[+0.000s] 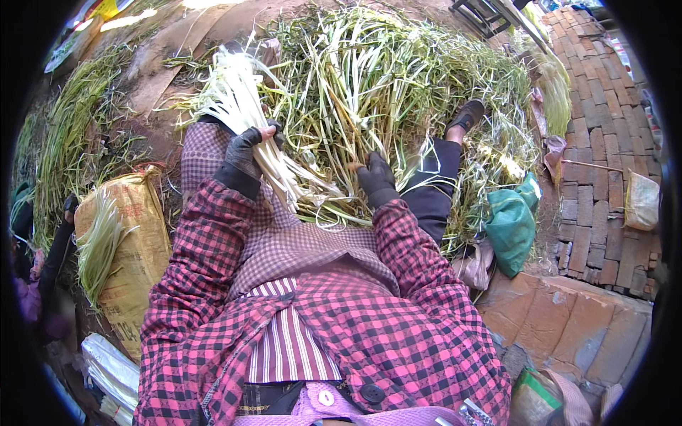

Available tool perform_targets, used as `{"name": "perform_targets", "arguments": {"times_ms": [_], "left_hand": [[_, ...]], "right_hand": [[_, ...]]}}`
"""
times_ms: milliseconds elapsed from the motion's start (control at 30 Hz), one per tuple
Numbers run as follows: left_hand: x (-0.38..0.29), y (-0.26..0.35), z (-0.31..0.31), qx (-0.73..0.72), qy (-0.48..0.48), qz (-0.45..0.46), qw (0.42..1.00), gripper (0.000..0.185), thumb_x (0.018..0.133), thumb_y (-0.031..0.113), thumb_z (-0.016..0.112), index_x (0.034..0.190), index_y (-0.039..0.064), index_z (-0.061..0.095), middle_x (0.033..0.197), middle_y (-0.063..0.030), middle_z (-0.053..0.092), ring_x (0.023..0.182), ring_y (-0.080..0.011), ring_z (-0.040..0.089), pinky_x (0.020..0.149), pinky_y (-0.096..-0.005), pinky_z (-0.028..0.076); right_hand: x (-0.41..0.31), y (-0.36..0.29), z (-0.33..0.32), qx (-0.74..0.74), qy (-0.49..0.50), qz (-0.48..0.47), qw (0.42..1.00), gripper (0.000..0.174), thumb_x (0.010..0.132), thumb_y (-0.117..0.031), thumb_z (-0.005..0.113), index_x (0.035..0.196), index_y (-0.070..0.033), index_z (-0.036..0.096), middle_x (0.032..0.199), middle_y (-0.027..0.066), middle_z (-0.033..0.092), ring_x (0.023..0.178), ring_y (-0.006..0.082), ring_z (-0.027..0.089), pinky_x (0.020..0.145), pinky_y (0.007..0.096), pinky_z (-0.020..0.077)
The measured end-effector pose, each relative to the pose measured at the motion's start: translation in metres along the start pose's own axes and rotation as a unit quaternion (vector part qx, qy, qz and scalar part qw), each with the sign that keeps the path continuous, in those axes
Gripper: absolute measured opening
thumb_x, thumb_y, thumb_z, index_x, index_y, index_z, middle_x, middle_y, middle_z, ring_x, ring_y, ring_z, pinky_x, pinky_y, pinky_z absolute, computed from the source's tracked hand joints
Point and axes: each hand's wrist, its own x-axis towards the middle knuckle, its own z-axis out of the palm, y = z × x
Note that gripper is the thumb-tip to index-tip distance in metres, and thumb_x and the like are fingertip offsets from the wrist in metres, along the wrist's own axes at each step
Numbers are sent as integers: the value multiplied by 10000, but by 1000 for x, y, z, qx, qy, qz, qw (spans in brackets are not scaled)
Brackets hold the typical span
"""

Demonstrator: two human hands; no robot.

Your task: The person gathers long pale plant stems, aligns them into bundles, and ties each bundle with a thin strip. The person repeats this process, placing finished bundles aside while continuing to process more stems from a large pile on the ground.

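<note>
My left hand [246, 150], in a dark fingerless glove, is closed around a bundle of pale, blanched leafy stalks [242, 98]. The bundle slants over my checked apron [314, 250], its lower ends spread toward my lap. My right hand [376, 178], also gloved, rests with curled fingers at the lower ends of loose green and yellowed stalks [346, 101]. Whether those fingers grip any stalks is hard to see. Between my hands, loose stalks and dry leaf scraps [319, 199] lie across my lap. A large heap of green leafy stalks [426, 64] spreads in front of me.
A yellow woven sack [141, 229] lies at my left with a pale stalk bunch [101, 239] on it. Another person's sleeve [56, 245] shows at far left. On the right are a green sack [511, 223], brick paving [597, 175] and a small box-like object [641, 199] on a stick.
</note>
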Motion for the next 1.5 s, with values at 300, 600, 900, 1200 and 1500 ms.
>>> {"name": "perform_targets", "arguments": {"times_ms": [300, 600, 900, 1200, 1500], "left_hand": [[-2, -7, -9, 34, 20, -61, 997, 331, 693, 73, 634, 1002, -11, 550, 785, -68, 579, 701, -205, 575, 692, -317, 488], [-4, -4, -7, 66, 58, -82, 993, 362, 696, 69, 638, 1029, 23, 505, 805, -66, 572, 660, -195, 562, 641, -313, 493], [1, -12, -9, 144, 71, -55, 986, 142, 759, 93, 642, 839, 29, 544, 606, -49, 535, 502, -184, 535, 450, -297, 440], [0, -23, 5, 265, 87, -104, 955, 245, 647, 74, 683, 840, -12, 558, 644, -67, 554, 471, -177, 527, 432, -298, 451], [-5, -20, 3, 175, 4, -124, 977, 208, 650, 6, 662, 828, -53, 570, 726, -118, 594, 597, -213, 616, 530, -284, 544]], "right_hand": [[-44, -11, 16, 210, -382, -152, 887, 151, 790, -71, 605, 938, -42, 618, 841, 54, 617, 743, 165, 573, 684, 304, 469], [11, -53, -2, 216, -54, -156, 962, 147, 816, -198, 641, 820, -55, 607, 729, 83, 628, 627, 148, 544, 596, 274, 447], [-29, -49, 25, 11, -143, -223, 964, 157, 728, -179, 646, 760, -40, 578, 723, 162, 575, 667, 319, 563, 608, 384, 435], [-64, -72, 1, 229, -275, -217, 908, 183, 743, -99, 667, 868, 8, 586, 700, 65, 560, 626, 186, 536, 588, 308, 439], [-23, -78, 30, 509, -379, -1, 773, 202, 836, -118, 522, 985, 3, 584, 797, 25, 594, 616, 67, 525, 524, 175, 405]]}}
